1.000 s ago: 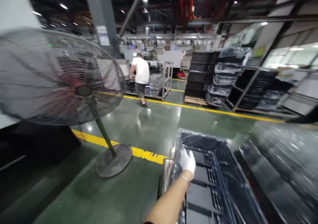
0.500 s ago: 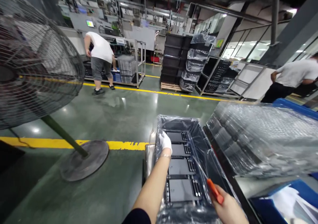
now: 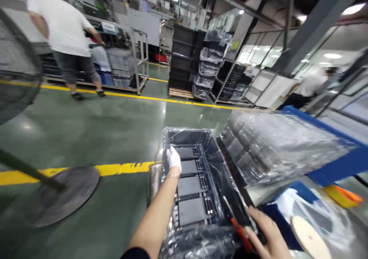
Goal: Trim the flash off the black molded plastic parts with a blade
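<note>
My left hand (image 3: 173,158), in a white glove, grips the left rim of a dark crate (image 3: 214,157) lined with clear plastic film. Inside lie several flat dark trays (image 3: 191,186) in a row. My right hand (image 3: 267,234), bare, rests at the crate's near right corner and holds a tool with an orange handle (image 3: 240,232) and a thin shaft pointing into the crate. The crate sits on a metal cart (image 3: 153,178).
A plastic-wrapped stack of trays (image 3: 276,146) lies right of the crate on a blue frame. A standing fan's base (image 3: 61,194) sits left on the green floor by a yellow line. One person (image 3: 66,29) walks far left; another (image 3: 310,86) bends at right. Stacked black crates (image 3: 186,56) stand behind.
The view has swung right and down. My right hand with the orange-handled tool came into view and sank to the crate's near corner. My left hand kept its hold on the rim.
</note>
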`<state>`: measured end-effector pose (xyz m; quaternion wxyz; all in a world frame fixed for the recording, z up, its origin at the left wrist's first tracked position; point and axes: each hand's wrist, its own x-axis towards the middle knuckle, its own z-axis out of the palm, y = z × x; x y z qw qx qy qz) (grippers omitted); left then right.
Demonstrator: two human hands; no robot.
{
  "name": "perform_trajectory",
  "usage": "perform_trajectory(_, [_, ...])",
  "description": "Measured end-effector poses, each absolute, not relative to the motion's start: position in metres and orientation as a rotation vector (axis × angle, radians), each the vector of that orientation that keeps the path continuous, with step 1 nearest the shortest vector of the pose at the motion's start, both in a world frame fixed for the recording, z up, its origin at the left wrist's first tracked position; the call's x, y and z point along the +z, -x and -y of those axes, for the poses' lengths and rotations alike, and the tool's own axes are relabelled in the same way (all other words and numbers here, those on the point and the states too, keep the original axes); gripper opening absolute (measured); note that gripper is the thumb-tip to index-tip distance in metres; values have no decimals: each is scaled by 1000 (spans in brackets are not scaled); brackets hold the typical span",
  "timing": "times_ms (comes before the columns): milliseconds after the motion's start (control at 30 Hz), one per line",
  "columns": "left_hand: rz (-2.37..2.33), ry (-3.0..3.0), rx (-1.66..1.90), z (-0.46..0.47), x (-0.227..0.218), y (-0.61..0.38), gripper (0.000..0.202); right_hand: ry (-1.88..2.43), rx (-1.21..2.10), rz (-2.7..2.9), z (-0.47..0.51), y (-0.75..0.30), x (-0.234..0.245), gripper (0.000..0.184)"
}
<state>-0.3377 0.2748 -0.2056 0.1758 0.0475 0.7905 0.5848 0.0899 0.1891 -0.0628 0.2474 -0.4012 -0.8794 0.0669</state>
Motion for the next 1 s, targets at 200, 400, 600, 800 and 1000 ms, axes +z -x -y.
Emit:
perform_trajectory(200, [-2093,-100,1727,-278,-202,340,51,1238,-221,2240,-304,-80,98,48])
perform_trajectory(400, [-2107,-147,1732,-280,-205,341,51,1650,-47,2419,-380,-66,127,31])
perform_trajectory(600, [-2144,-497,1818,-268,-186,326,55,1976,76,2284,-408,-65,128,30])
perform_trajectory(800, [-1929,-1265,2032,-255,-72,238,51,2031,157,2218,-416,-59,136,31])
perform_trajectory(1000, [-1457,-2594,1326,-297,72,100,85,2042,-87,2136,-391,-49,149,35])
